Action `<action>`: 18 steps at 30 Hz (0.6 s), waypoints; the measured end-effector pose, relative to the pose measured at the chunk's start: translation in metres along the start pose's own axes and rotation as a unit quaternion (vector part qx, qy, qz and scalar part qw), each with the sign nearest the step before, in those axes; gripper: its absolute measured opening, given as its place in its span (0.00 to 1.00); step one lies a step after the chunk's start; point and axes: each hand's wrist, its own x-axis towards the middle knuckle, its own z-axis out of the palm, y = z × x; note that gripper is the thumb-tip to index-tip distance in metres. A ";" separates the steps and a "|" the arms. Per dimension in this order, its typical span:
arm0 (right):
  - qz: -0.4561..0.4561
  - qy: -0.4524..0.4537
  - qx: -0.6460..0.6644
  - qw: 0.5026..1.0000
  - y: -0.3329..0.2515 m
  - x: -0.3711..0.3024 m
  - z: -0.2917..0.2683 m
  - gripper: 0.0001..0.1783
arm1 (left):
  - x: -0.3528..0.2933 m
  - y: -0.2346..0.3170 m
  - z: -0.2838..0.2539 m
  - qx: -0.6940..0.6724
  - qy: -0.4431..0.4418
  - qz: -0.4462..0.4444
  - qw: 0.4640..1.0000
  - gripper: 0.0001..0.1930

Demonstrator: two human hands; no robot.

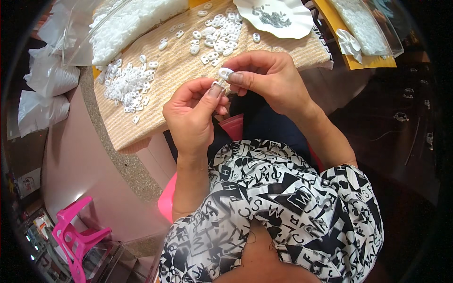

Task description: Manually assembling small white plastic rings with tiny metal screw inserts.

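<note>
Over the near edge of the cloth-covered board, my two hands meet fingertip to fingertip. My right hand (271,78) pinches a small white oval plastic piece (225,73) with a hole in it. My left hand (196,111) is closed in a pinch just below that piece; a tiny pale bit shows at its fingertips, too small to make out. Beyond the hands lies a loose pile of similar white plastic pieces (222,35). Another heap of small white pieces (125,87) covers the board's left side. A white scalloped plate (297,28) at the back holds little grey metal parts (273,18).
The board wears a beige striped cloth (158,96). Clear bins of white pieces stand at the back left (137,23) and back right (363,28). Crumpled paper (349,45) lies by the right bin. White bags (45,89) and a pink plastic stool (75,231) are at left.
</note>
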 end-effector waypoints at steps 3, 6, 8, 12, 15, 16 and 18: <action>-0.013 0.000 0.014 1.000 -0.001 -0.001 0.003 0.10 | 0.000 0.000 0.001 0.014 0.003 0.004 1.000 0.07; -0.018 0.004 0.003 1.000 -0.002 -0.002 0.004 0.10 | -0.001 0.000 0.001 0.024 0.006 0.010 1.000 0.07; -0.028 0.015 -0.013 0.999 0.001 -0.003 0.005 0.10 | -0.002 -0.001 0.002 0.027 0.008 0.013 1.000 0.07; -0.031 0.024 -0.042 0.998 0.000 -0.005 0.006 0.09 | -0.002 -0.001 0.002 0.035 0.008 0.023 0.999 0.07; -0.052 0.023 -0.038 0.998 0.000 -0.006 0.008 0.09 | -0.003 -0.001 0.003 0.032 0.005 0.029 0.999 0.07; -0.052 0.023 -0.038 0.998 0.000 -0.007 0.010 0.09 | -0.003 -0.001 0.003 0.027 0.004 0.031 0.999 0.07; -0.048 0.021 0.000 0.999 0.000 -0.009 0.013 0.08 | -0.002 -0.001 0.003 0.022 -0.003 0.035 0.999 0.07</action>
